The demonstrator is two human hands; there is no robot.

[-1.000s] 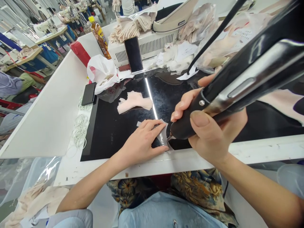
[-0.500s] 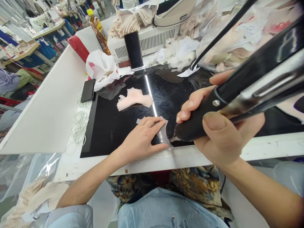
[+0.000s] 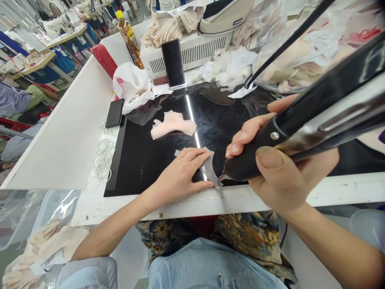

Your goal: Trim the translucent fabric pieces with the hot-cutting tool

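My left hand (image 3: 185, 172) lies with its fingers spread on a thin, whitish translucent piece of sheet (image 3: 211, 162), pressing it to the black glossy board (image 3: 135, 164) near the front edge. My right hand (image 3: 279, 172) is wrapped round a thick black hand tool (image 3: 313, 104) with a long metal lever and a small screw. Its thin metal tip sits at the right edge of the translucent sheet, by the lower corner; whether they touch I cannot tell. Beyond my left hand lies a small stack of pale pink cut fabric pieces (image 3: 173, 125).
White elastic rings (image 3: 104, 158) and a dark phone (image 3: 114, 113) lie left. Behind are a white plastic bag (image 3: 132, 86), an upright phone (image 3: 173, 62), a drink bottle (image 3: 130, 40), and bagged fabric pieces (image 3: 300, 56). A black cord (image 3: 279, 46) rises at right. A white partition (image 3: 57, 132) stands left.
The view has shifted slightly, moving the board and its things a little to the right in the picture. The translucent sheet's lower corner now shows a bit farther right. Both hands keep their grips.
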